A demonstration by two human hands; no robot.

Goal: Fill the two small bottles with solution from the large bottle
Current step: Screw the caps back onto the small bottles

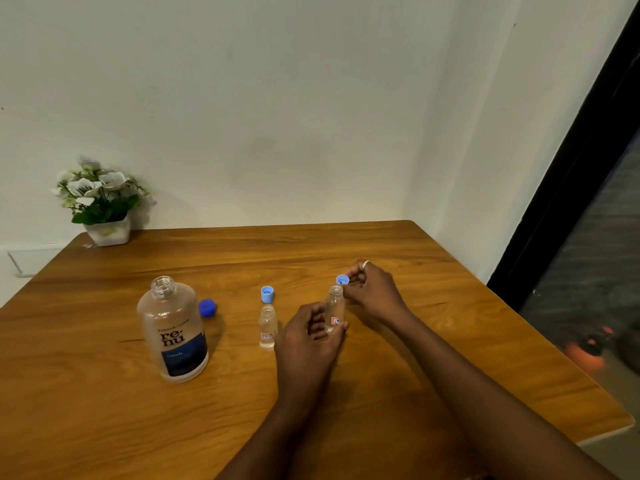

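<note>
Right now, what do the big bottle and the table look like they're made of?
The large bottle looks like clear glossy plastic, see-through with highlights; glass is possible. The table looks like wood or wood-look laminate, smooth satin finish, visible grain lines.

1. Wooden table (pixel 346 244), grain running side to side; a large bottle (pixel 173 330) stands uncapped on it;
2. Dark blue cap (pixel 207 308) just right of the large bottle;
3. Open small bottle (pixel 267 329) further right, upright; light blue cap (pixel 267 294) just behind it;
4. Flower pot (pixel 109 232) well behind the large bottle, leftward, at the far corner.
</note>
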